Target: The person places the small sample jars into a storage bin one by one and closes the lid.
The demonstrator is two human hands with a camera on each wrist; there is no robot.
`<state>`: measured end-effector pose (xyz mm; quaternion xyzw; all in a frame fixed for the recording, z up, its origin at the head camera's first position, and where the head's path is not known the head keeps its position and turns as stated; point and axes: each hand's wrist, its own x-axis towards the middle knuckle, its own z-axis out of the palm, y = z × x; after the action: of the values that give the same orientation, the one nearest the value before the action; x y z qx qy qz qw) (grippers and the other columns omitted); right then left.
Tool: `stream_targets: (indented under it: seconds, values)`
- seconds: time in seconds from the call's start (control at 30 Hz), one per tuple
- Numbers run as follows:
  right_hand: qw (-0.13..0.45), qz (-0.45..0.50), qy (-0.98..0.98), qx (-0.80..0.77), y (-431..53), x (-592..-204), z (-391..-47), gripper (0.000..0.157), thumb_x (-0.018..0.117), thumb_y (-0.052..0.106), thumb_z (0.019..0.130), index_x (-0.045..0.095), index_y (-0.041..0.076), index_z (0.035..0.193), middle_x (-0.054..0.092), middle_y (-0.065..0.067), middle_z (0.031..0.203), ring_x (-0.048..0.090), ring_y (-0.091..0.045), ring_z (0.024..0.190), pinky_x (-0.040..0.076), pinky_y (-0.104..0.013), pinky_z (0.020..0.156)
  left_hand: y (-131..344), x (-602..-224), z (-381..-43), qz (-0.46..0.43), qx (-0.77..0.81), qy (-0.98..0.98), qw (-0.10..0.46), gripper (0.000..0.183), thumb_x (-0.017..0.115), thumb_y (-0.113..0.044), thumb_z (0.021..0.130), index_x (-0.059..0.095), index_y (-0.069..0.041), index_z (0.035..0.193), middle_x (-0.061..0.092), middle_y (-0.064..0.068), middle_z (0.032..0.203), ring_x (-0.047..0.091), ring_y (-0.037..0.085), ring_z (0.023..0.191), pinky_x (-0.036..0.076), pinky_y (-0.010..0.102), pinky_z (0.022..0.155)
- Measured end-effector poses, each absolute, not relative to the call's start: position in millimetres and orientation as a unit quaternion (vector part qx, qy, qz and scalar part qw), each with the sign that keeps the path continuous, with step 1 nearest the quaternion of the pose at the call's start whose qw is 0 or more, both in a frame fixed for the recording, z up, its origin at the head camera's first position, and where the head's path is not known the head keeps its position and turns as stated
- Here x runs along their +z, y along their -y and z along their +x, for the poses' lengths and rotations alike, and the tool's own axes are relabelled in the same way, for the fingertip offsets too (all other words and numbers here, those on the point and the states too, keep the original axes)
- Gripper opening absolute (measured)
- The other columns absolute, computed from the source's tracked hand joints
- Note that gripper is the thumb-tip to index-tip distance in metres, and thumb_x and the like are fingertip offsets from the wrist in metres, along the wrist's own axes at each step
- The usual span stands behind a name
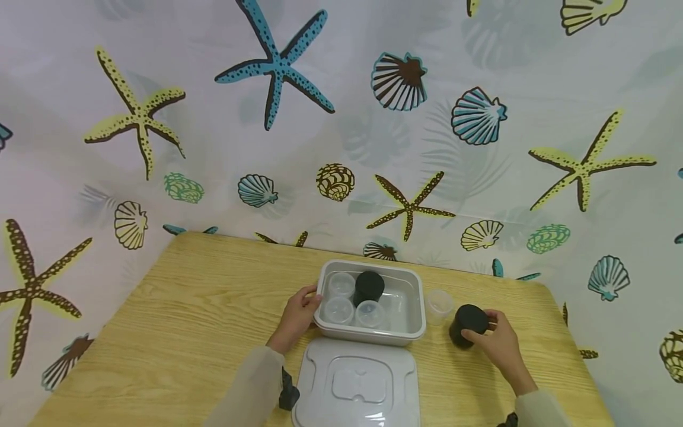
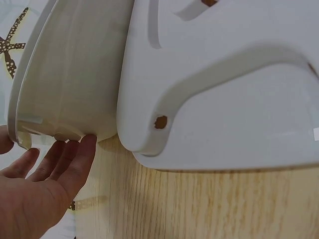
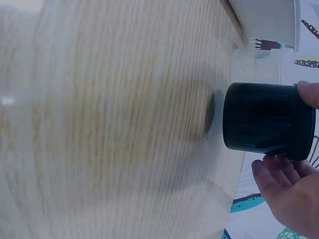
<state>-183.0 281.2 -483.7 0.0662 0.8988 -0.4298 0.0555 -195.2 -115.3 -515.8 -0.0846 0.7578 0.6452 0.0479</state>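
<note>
My right hand (image 1: 498, 344) grips a black round jar (image 1: 468, 326) by its upper part, with the thumb on one side and fingers on the other. In the right wrist view, a gap with a shadow shows between the jar's base (image 3: 237, 117) and the table. My left hand (image 1: 297, 314) holds the left end of a white plastic box (image 1: 368, 337), its thumb at the rim and its fingertips against the outer wall. Inside the box stand three clear cups (image 1: 339, 309) and another black jar (image 1: 369, 286). The box's right end has bare floor showing.
A clear cup (image 1: 440, 303) stands on the wooden table (image 1: 213, 308) between the box and the held jar. The white lid (image 1: 358, 379) lies flat in front of the box. Behind the table hangs a cloth (image 1: 341, 130) printed with starfish and shells.
</note>
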Motion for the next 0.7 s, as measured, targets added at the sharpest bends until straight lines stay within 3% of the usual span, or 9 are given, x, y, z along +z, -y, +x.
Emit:
stream_targets:
  seconds: [0.7]
  values:
    - [0.057, 0.052, -0.892, -0.446, -275, -479, -170, 0.075, 0.073, 0.023, 0.083, 0.030, -0.005, 0.138, 0.042, -0.026, 0.135, 0.042, -0.039, 0.124, 0.043, -0.050, 0.100, 114, -514, -195, -0.094, 0.640, -0.760, 0.056, 0.040, 0.047, -0.017, 0.101, 0.044, -0.004, 0.138, 0.058, 0.026, 0.125, 0.063, 0.025, 0.096, 0.057, 0.034, 0.071]
